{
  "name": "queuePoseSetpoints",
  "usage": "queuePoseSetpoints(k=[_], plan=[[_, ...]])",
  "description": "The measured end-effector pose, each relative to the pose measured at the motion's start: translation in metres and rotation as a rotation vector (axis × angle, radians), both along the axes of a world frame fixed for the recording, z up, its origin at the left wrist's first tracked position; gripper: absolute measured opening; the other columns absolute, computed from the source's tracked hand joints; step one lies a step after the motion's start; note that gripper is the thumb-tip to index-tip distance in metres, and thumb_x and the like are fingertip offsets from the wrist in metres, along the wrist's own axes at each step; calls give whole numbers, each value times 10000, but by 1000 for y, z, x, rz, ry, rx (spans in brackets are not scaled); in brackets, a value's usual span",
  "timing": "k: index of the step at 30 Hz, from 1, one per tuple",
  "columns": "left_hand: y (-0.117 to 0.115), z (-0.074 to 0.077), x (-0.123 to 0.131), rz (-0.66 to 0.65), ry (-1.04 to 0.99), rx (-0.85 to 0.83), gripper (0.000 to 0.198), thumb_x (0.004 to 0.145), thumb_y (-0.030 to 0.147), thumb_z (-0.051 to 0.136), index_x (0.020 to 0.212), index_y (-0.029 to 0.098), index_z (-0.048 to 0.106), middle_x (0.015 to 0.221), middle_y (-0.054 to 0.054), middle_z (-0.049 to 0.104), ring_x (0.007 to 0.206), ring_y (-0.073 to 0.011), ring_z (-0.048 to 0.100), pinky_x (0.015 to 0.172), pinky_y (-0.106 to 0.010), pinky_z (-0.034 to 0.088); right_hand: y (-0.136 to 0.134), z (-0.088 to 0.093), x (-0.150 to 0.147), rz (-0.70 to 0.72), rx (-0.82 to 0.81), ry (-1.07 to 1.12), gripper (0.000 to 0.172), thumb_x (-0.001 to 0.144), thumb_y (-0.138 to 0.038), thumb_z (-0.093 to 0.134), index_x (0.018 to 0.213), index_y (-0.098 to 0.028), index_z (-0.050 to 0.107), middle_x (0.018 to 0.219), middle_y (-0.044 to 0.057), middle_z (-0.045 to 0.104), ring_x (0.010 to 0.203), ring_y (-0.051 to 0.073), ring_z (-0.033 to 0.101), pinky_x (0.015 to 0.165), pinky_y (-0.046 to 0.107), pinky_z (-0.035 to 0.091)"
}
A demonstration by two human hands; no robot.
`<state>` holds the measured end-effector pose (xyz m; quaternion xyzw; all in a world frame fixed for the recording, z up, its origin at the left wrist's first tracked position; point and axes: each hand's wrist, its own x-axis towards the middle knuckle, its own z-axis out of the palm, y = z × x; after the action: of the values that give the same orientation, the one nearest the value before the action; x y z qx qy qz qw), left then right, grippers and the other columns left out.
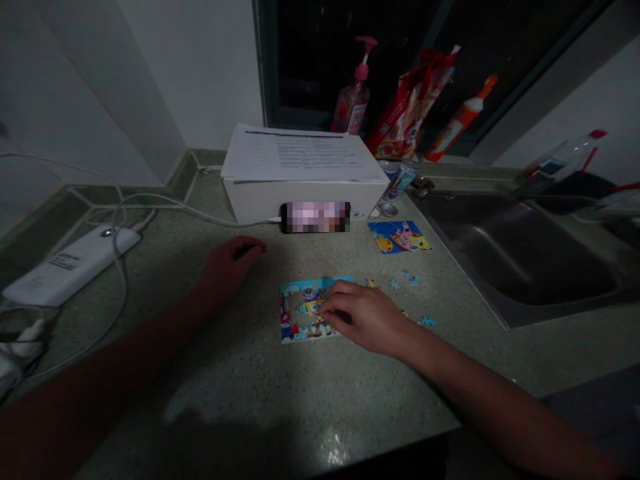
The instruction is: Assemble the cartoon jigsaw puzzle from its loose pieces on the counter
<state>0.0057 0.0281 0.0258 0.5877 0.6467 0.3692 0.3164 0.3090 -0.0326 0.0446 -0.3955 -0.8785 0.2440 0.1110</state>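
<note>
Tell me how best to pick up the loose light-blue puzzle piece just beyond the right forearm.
Probably pinch the light-blue puzzle piece by opposite edges, from above on the sink side: it looks thin and flat on the counter, and the right hand is on its other side.

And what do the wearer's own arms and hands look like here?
The left hand and right hand are ungloved, and both forearms show no sleeve, watch or bracelet. The dim light hides whether there are rings.
</note>
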Motion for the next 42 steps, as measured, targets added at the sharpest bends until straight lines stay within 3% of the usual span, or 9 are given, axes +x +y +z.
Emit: queuePoseSetpoints(k=[4,7,11,14,20,24,29,33,42], plan=[[0,2,1,2,13,-5,237,861,465,642,930,293,790,1059,-68,859,1078,-339,781,1056,-511,590,4,3,6,-5,23,17,184,1066,-217,650,1093,-261,827,1073,51,773,959,211,740,822,345,556],[-1,3,1,-2,9,-4,244,855,466,642,928,283,785,1050,-75,855,1076,-336,783,1044,-501,593,12,11,18,-84,64,95,185,1070,-248,635,1118,-264,813,1088,55,767,915,202,734,813,350,562],[-1,2,2,-6,-6,-8,266,855,480,635,937,278,787,1073,-65,859,1086,-315,782,1057,-470,586,31,25,52,-228,225,180,191,1056,-315,631,1066,-261,814,942,54,753,801,210,694,746,362,544],[-1,3,1,0,8,-11,267,850,481,638,937,280,792,1069,-54,863,1085,-317,779,1064,-465,580,46,30,84,-353,337,190,195,1037,-331,640,1033,-247,817,971,75,790,773,215,697,737,371,546],[-2,3,1,2,30,-3,270,866,470,626,948,275,795,1074,-51,862,1095,-316,781,1050,-451,595,75,13,134,-501,344,54,274,1001,-418,640,1024,-233,842,1062,110,840,711,227,727,652,365,542],[-1,2,1,0,19,-2,267,869,448,632,959,257,795,1091,-71,862,1103,-318,779,1094,-488,581,84,-7,153,-513,311,-28,301,981,-409,607,995,-230,848,1095,118,858,767,267,775,691,392,575],[0,1,0,-4,8,-8,246,866,434,642,945,257,795,1077,-68,863,1093,-319,781,1092,-494,584,77,-16,161,-509,228,-22,310,991,-461,599,1008,-270,843,1031,96,864,812,296,801,749,429,618],[2,-2,-1,-5,1,3,278,859,458,637,953,252,798,1078,-76,862,1089,-326,779,1091,-507,582,72,-10,156,-490,199,-13,283,993,-454,612,1014,-289,841,1073,99,863,882,311,815,809,455,634],[3,-6,-3,-7,4,26,246,847,487,640,907,304,793,1055,-58,861,1067,-326,780,1065,-493,594,71,-4,151,-459,179,-28,318,1013,-441,576,1043,-255,832,1057,120,859,878,308,806,798,448,622]])
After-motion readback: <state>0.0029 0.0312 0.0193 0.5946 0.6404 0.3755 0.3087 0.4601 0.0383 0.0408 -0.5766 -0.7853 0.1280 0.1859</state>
